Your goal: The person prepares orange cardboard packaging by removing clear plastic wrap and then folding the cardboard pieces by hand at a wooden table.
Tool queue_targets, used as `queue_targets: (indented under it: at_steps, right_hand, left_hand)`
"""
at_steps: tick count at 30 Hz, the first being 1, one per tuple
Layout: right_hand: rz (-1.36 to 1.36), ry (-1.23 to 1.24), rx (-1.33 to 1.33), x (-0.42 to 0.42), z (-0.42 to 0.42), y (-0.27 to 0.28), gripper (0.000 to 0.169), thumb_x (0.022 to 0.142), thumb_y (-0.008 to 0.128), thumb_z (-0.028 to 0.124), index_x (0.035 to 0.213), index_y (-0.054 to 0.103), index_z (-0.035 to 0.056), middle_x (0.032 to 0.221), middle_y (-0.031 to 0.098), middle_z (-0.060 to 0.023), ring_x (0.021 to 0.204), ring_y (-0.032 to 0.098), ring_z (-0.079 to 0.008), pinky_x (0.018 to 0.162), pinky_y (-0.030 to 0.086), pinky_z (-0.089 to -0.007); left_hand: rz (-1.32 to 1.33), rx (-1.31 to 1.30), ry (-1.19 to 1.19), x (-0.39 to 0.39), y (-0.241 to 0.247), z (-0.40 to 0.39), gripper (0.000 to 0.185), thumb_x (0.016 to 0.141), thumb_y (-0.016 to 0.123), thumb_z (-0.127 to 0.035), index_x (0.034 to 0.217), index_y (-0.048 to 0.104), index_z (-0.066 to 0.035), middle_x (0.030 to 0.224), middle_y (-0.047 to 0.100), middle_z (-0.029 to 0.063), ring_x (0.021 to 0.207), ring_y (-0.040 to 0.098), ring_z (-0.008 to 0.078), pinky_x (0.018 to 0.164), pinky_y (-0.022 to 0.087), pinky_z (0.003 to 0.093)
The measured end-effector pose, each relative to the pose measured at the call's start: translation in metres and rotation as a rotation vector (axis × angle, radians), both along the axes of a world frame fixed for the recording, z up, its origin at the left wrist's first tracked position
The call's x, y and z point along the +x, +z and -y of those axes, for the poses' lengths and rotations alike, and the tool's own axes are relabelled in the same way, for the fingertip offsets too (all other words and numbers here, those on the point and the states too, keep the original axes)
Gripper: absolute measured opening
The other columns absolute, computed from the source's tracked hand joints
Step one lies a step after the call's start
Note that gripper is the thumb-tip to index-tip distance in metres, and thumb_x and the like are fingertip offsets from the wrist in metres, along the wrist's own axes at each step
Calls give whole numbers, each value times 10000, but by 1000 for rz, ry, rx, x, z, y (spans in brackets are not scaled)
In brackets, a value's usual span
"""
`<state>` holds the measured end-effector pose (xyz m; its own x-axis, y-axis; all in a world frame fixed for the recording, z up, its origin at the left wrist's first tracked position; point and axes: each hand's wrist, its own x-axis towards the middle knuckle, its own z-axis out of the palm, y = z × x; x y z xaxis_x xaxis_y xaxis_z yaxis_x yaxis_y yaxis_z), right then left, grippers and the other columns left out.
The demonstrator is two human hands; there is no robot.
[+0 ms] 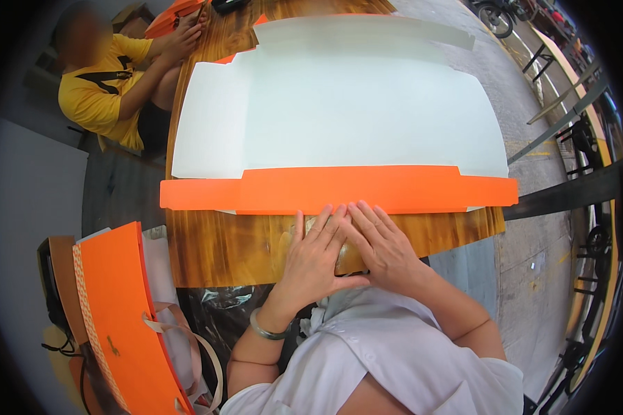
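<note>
A large paperboard sheet (363, 109), white on its upper face, lies across the wooden table. Along its near side an orange strip (342, 189) is folded over, its color contrasting with the white. My left hand (314, 262) is palm down with fingers stretched, fingertips at the strip's near edge. Beside it my right hand (384, 249) lies in the same pose, its fingertips on the strip just past the edge. The two hands meet at the index fingers, and neither grasps anything. A bangle circles my left wrist.
The wooden table (213, 249) ends close to my body. Left of me stand orange paper bags (117, 316) with ribbon handles. At the far left a person in a yellow shirt (101, 88) sits by the table, hands near orange paperboard. Metal legs (566, 122) stand to the right.
</note>
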<state>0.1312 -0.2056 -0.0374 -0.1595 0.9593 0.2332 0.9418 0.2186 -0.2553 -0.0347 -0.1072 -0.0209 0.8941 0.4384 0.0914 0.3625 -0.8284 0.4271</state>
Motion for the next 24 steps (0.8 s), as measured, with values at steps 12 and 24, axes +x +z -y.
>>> queue_targets:
  at_steps: [12, 24]
  right_hand:
    - [-56, -246, -148, 43, 54, 10, 1156, 590, 886, 416, 1494, 289, 13, 1536, 383, -98, 1435, 338, -284, 1189, 245, -461]
    - [-26, -547, -135, 76, 98, 18, 1228, 532, 927, 363, 1494, 261, -11, 1533, 360, -170, 1435, 336, -318, 1178, 227, -511]
  left_hand:
    - [-253, 176, 347, -74, -8, -38, 1045, 710, 674, -708, 1501, 379, -92, 1588, 284, 156, 1473, 239, 348, 1159, 142, 613]
    - [-261, 280, 351, -72, -7, -35, 1011, 721, 710, -647, 1497, 375, -92, 1571, 262, 229, 1449, 265, 386, 1140, 170, 638]
